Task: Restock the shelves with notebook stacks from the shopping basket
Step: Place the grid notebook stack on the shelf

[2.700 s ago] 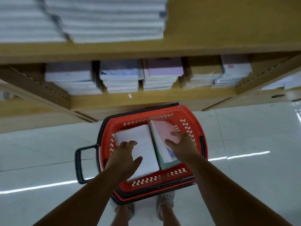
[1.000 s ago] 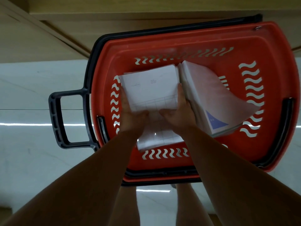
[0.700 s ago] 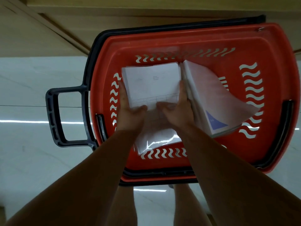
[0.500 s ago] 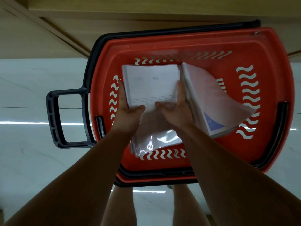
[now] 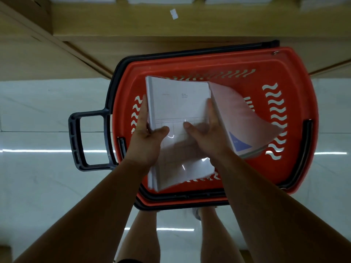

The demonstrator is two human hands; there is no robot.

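Notebook stack (image 5: 180,118), white-covered and glossy with wrap, lies clamped between two hands over the red shopping basket (image 5: 303,76). The left hand (image 5: 150,141) grips its left edge, thumb pressed on the cover and fingers (image 5: 143,111) laid along the side. The right hand (image 5: 207,137) grips the opposite edge in mirror fashion, thumb on top and fingers (image 5: 210,109) wedged into the gap beside a pink-covered stack (image 5: 241,118). That second stack leans just outside the right fingers, touching them, its top cover bowed upward. The held stack's near end tilts up toward the wrists and overlaps the basket's near wall; whether its far end, beyond the fingertips, rests on the basket bottom cannot be told. Well outside the left fingers a black handle (image 5: 76,141) projects over the pale floor (image 5: 38,111). Beyond all fingertips runs the wooden shelf (image 5: 133,29), bearing a small paper label (image 5: 173,13). Step judged in hand: lifting the first stack out. The next move calls for an even two-sided squeeze so the slick notebooks do not fan apart, then a carry upward and forward to the shelf.
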